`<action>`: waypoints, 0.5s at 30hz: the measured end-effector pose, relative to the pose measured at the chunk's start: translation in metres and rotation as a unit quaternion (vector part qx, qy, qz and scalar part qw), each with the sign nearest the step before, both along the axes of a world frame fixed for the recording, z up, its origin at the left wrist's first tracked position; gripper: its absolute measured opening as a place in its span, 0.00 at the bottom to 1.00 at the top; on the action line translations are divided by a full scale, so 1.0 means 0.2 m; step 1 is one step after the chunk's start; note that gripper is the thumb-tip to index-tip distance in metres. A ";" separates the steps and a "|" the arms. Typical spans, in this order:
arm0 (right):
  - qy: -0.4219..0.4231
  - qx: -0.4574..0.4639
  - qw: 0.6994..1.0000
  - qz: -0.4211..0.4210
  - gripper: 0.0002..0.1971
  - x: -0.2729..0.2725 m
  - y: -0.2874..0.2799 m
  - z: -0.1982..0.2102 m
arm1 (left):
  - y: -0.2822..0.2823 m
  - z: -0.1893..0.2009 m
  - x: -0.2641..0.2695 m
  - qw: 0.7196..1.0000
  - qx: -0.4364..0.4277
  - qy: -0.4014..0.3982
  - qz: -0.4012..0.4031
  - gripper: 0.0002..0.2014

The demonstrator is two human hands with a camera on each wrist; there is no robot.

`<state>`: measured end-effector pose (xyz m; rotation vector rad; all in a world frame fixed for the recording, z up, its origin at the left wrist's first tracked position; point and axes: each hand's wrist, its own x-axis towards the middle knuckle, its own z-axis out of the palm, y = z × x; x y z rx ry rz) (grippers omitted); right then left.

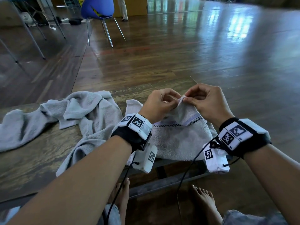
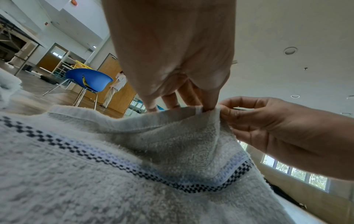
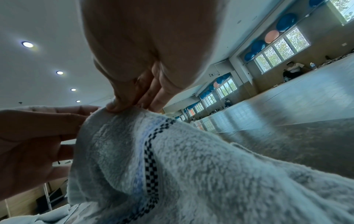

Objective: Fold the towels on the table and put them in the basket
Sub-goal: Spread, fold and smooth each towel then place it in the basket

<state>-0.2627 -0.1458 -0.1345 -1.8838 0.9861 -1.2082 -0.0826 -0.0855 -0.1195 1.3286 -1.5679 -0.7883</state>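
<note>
Head view: left hand (image 1: 158, 103) and right hand (image 1: 206, 101) pinch one corner of the white checker-banded terry towel (image 1: 180, 138); crumpled grey towel (image 1: 84, 117) unfolded, no basket visible.

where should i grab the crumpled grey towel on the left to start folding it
Take the grey towel by the hemmed flap near its middle, coming from above: that edge lies on top of the heap and shows a free corner to pinch. Its other corners seem buried in the folds. Both the left hand and right hand now pinch the white checker-striped towel.
</note>
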 end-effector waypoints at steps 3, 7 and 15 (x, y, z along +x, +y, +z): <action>-0.005 0.004 1.000 -0.005 0.12 0.00 0.00 0.00 | 0.01 0.01 -0.01 1.000 0.000 0.011 0.001 0.10; 0.028 -0.003 1.000 0.006 0.12 0.01 0.02 0.02 | -0.01 -0.02 -0.01 0.992 -0.032 -0.123 0.016 0.12; 0.024 -0.037 0.997 -0.059 0.09 -0.07 0.00 0.10 | -0.04 -0.05 0.20 0.966 0.001 -0.257 0.020 0.17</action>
